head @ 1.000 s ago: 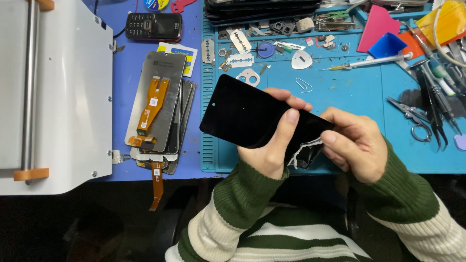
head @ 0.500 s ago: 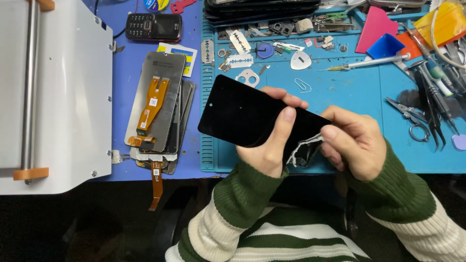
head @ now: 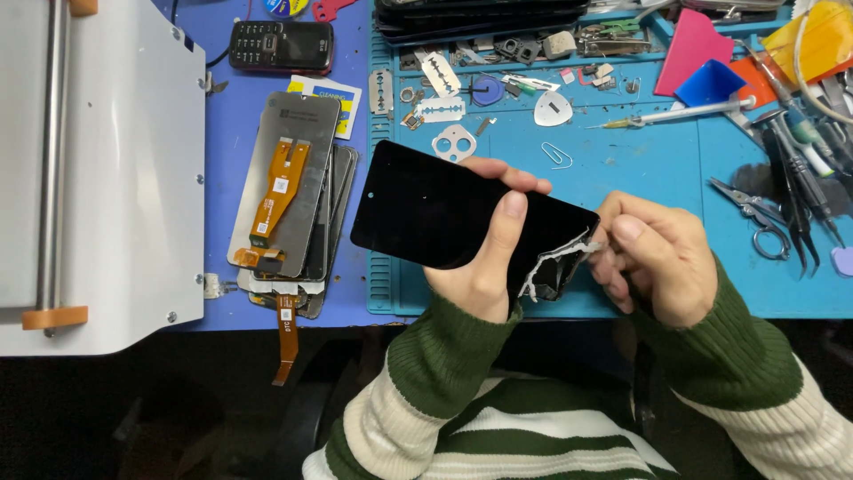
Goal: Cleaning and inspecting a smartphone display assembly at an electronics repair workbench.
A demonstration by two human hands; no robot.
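black phone screen panel (head: 444, 218), dark and unlit, tilted over teal mat, cracked white at lower right corner, held in both hands | stack of grey display panels (head: 293, 196) face-down on blue bench, orange flex strip on top | keypad phone (head: 282, 46) upper left, small dark screen | yellow-blue-white label packet (head: 330, 92) under stack's top edge

both arms wear a knitted sweater in broad dark green and cream stripes, with ribbed dark green cuffs at the wrists. the left hand (head: 480, 267) and right hand (head: 662, 262) are bare, without gloves, rings or a watch. the fingers (head: 511, 218) have short, plain nails.
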